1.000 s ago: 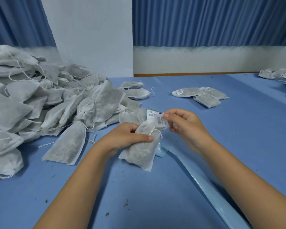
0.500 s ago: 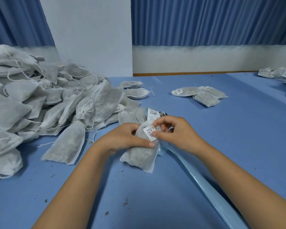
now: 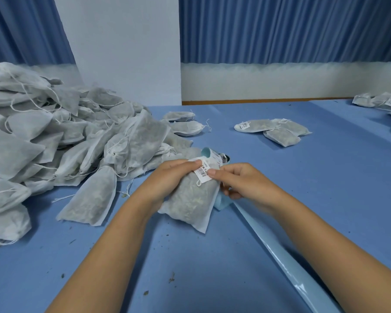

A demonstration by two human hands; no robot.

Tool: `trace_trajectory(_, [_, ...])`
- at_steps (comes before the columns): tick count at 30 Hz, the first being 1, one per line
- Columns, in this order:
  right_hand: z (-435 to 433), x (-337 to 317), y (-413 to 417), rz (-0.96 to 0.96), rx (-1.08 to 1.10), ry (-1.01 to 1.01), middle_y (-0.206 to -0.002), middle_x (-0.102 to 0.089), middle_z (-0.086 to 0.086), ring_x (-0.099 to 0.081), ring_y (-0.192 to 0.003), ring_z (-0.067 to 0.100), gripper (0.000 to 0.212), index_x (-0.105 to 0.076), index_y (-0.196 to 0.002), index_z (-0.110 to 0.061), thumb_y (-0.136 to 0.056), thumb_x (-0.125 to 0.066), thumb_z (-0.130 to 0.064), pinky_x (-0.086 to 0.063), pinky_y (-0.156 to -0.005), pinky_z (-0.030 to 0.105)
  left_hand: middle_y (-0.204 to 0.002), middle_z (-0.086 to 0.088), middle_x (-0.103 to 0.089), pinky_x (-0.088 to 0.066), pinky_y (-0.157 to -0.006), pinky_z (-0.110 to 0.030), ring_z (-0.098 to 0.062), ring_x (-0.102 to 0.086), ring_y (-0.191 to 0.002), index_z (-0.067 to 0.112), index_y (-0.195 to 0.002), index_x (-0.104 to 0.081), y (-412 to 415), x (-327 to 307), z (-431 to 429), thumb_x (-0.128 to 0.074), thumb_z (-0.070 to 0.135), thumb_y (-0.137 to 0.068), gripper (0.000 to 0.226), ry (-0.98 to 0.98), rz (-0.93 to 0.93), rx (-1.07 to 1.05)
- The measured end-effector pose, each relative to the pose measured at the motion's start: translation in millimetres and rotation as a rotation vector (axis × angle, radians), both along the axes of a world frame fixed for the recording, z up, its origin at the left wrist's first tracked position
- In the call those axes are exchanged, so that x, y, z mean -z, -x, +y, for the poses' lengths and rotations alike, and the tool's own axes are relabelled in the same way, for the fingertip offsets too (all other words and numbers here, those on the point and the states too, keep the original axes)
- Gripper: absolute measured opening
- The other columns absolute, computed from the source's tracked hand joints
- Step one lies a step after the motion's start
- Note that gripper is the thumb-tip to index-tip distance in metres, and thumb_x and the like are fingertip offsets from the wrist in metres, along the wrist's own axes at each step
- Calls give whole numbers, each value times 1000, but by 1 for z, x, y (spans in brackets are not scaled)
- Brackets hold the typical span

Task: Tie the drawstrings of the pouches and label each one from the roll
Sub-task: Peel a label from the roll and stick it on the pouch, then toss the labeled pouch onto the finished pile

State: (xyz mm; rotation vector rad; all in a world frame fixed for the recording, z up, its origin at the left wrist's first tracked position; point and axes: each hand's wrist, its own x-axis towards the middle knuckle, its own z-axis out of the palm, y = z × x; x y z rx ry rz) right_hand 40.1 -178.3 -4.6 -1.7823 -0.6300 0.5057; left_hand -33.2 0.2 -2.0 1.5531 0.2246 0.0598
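I have the pouch (image 3: 191, 201) up off the blue table (image 3: 325, 177), just in front of me at the middle of the view, its filled body slanting down toward my left forearm. My left hand (image 3: 167, 179) has its grip closed around the pouch's upper left side, thumb lying across the top edge. My right hand (image 3: 239, 181) pinches the pouch's right side, the thumb (image 3: 212, 172) pressing on a white barcode label (image 3: 204, 172) that sits on the pouch near its gathered neck; a small loop of drawstring (image 3: 198, 183) pokes out just below the label. Directly behind the pouch is the label roll (image 3: 216, 157), and its pale blue backing strip (image 3: 287, 263) runs from under my right hand toward the lower right. To the left a big heap of unlabelled pouches (image 3: 43, 141) covers the table. Farther off, three labelled pouches (image 3: 273, 129) lie together, well apart from my hands, and more pouches (image 3: 386, 102) sit at the far right edge.
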Motion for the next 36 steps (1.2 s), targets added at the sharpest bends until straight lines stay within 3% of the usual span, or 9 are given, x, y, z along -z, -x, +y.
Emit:
trace_trajectory(4, [2, -1, 3, 40, -1, -101, -60, -46, 2, -39, -53, 9, 34, -63, -84, 1, -90, -64, -32, -30, -45, 14, -86, -3, -78, -54, -61, -19, -11, -73, -75, 23, -76, -81, 1, -2, -6, -68, 30, -90, 20, 36, -45, -50])
trace_trajectory(8, [4, -3, 7, 37, 16, -134, -66, -53, 0, -46, -57, 9, 24, -68, -68, -23, -86, -68, -38, -32, -45, 15, -75, 4, -73, -51, -60, -19, -8, -67, -67, 19, -72, -77, 0, -1, -9, -66, 33, -91, 26, -88, -86, -116])
trace_trajectory(11, [5, -3, 9, -29, -2, -91, -64, -56, -7, -48, -58, 7, 12, -73, -72, -29, -82, -72, -35, -33, -46, 15, -68, 3, -65, -46, -64, -24, -9, -59, -65, 13, -71, -71, -2, 1, -9, -67, 36, -89, 29, -211, -98, -161])
trace_trajectory(19, [6, -2, 13, -100, -41, -184, -62, -63, -19, -56, -55, -4, 3, -68, -88, -15, -87, -69, -12, -38, -47, 6, -62, 5, -61, -44, -55, -16, -6, -54, -58, 13, -66, -70, -6, 2, -15, -67, 33, -89, 31, -227, -154, -272])
trace_trajectory(21, [6, -4, 13, -76, -23, -187, -67, -63, -13, -56, -58, 4, 15, -64, -98, -11, -87, -70, -19, -36, -45, 11, -62, 7, -62, -45, -54, -16, -5, -55, -57, 15, -63, -70, -6, 1, -16, -66, 34, -91, 34, -168, -165, -328])
trace_trajectory(25, [4, -4, 11, -73, -21, -204, -72, -64, 0, -61, -58, 15, 35, -45, -117, -28, -89, -65, -21, -32, -41, 16, -69, 3, -68, -48, -59, -20, -7, -61, -63, 13, -69, -71, -6, 0, -14, -64, 43, -91, 38, -71, -131, -386])
trace_trajectory(29, [4, -2, 8, -140, -16, -299, -69, -62, 8, -55, -52, 16, 20, -54, -99, -26, -92, -63, -9, -31, -39, 15, -82, 0, -76, -53, -73, -32, -13, -70, -74, 16, -77, -75, -7, 0, -10, -59, 55, -91, 44, -34, -63, -388])
trace_trajectory(33, [3, -2, 6, -127, 12, -325, -70, -65, 2, -51, -50, 10, 29, -67, -77, -16, -91, -54, 6, -37, -39, 20, -74, -1, -72, -47, -64, -28, -12, -60, -61, 18, -76, -75, -10, 0, 2, -46, 51, -98, 49, -110, -61, -469])
trace_trajectory(36, [4, -3, 3, -135, 248, -454, -73, -66, -2, -61, -57, 15, 31, -70, -84, -14, -92, -50, 9, -51, -53, 19, -70, -1, -61, -39, -60, -27, -12, -53, -63, 2, -82, -67, -8, 11, 19, -51, 37, -98, 42, -378, -117, -626])
